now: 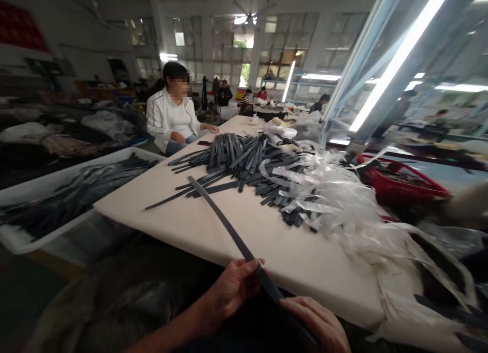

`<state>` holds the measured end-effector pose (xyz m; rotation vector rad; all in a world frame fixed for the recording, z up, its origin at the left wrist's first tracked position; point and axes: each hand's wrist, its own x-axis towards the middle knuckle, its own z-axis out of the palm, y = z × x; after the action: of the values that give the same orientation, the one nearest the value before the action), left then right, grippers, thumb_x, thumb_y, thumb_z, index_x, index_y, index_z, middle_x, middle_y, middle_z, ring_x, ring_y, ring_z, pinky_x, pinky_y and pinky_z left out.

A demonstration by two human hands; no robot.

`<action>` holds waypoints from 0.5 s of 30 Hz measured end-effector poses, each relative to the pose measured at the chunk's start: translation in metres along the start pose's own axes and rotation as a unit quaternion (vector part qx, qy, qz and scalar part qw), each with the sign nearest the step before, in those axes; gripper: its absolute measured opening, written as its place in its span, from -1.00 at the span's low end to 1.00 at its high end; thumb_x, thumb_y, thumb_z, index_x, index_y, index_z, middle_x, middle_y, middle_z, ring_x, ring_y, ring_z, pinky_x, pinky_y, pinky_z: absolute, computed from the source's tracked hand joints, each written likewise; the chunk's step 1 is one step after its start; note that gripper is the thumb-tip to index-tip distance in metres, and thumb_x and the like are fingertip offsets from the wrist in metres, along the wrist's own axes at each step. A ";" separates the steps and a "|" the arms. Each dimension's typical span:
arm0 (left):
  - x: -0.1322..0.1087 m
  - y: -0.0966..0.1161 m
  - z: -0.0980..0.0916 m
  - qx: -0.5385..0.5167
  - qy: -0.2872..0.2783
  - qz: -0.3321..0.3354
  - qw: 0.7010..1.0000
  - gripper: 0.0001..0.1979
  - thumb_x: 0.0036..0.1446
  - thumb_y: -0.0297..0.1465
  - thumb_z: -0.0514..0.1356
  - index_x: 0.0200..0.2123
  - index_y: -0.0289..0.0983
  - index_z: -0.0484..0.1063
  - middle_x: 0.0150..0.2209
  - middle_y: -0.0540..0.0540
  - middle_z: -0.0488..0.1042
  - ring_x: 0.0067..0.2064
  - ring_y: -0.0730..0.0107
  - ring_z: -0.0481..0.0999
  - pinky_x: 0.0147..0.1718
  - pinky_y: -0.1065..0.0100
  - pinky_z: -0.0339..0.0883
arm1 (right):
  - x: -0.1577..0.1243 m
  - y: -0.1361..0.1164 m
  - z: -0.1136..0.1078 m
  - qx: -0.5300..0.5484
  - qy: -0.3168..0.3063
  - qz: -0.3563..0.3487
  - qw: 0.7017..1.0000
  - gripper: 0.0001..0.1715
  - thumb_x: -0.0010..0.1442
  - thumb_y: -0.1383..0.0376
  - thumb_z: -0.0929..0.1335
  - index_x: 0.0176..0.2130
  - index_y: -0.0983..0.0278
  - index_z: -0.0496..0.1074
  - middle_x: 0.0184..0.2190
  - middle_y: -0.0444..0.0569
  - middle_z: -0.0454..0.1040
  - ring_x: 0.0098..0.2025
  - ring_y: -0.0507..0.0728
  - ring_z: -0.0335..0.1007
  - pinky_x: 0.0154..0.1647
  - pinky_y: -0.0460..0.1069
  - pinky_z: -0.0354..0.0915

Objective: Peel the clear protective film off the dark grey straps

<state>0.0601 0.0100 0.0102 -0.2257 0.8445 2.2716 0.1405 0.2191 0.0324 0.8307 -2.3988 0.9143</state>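
Note:
One long dark grey strip (224, 222) runs from the tabletop over its near edge and down between my hands. My left hand (238, 284) pinches it between thumb and fingers just off the table's edge. Lower down and to the right, my right hand (316, 320) is closed on the same strip, which slants down past its fingers. Beyond them, a pile of dark grey strips (244, 162) lies on the cream-covered table (213, 241), several strays poking out leftward. White translucent ribbons (339, 190) are heaped against the pile's right side.
A white bin (72, 241) full of dark strips stands left of the table. A seated person in a white jacket (173, 111) is at the table's far left side. To the right are a red basket (404, 180) and a slanting metal frame with a lit tube (400, 58).

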 end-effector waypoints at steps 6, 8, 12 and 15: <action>-0.020 -0.005 -0.008 0.131 -0.075 0.047 0.987 -0.63 0.22 -0.19 0.21 -0.11 -0.39 0.56 -0.21 -0.24 0.60 -0.25 0.38 0.55 -0.29 0.45 0.32 | 0.046 0.012 0.035 -0.045 0.010 -0.064 0.997 -0.72 0.28 0.30 0.34 -0.04 0.11 0.54 -0.30 -0.03 0.56 -0.29 0.08 0.53 -0.30 -0.08 0.46; -0.021 -0.005 -0.013 0.133 -0.073 0.044 0.987 -0.58 0.23 -0.15 0.18 -0.07 -0.38 0.55 -0.21 -0.25 0.59 -0.25 0.35 0.55 -0.30 0.44 0.33 | 0.054 0.019 0.038 -0.080 0.025 -0.094 0.992 -0.75 0.28 0.27 0.34 -0.08 0.06 0.56 -0.12 0.03 0.55 -0.09 0.16 0.51 -0.13 0.02 0.48; -0.015 -0.005 -0.024 0.100 -0.056 0.058 0.992 -0.55 0.19 -0.14 0.20 -0.06 -0.41 0.53 -0.19 -0.29 0.57 -0.25 0.29 0.56 -0.30 0.37 0.35 | 0.068 0.030 0.044 -0.042 -0.021 -0.147 0.988 -0.75 0.30 0.28 0.31 -0.08 0.11 0.54 0.08 0.04 0.49 0.15 0.20 0.39 0.05 0.03 0.44; -0.007 -0.006 -0.031 0.055 -0.063 0.067 0.994 -0.57 0.13 -0.15 0.22 -0.13 -0.40 0.54 -0.24 -0.26 0.57 -0.27 0.24 0.55 -0.29 0.31 0.37 | 0.079 0.032 0.045 0.039 -0.047 -0.163 0.985 -0.74 0.32 0.25 0.32 -0.01 0.14 0.48 -0.02 0.01 0.57 0.04 0.14 0.50 0.01 -0.07 0.44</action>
<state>0.0671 -0.0102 -0.0142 0.0239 0.9389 2.3270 0.0540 0.1768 0.0329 1.2765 -2.2230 0.8572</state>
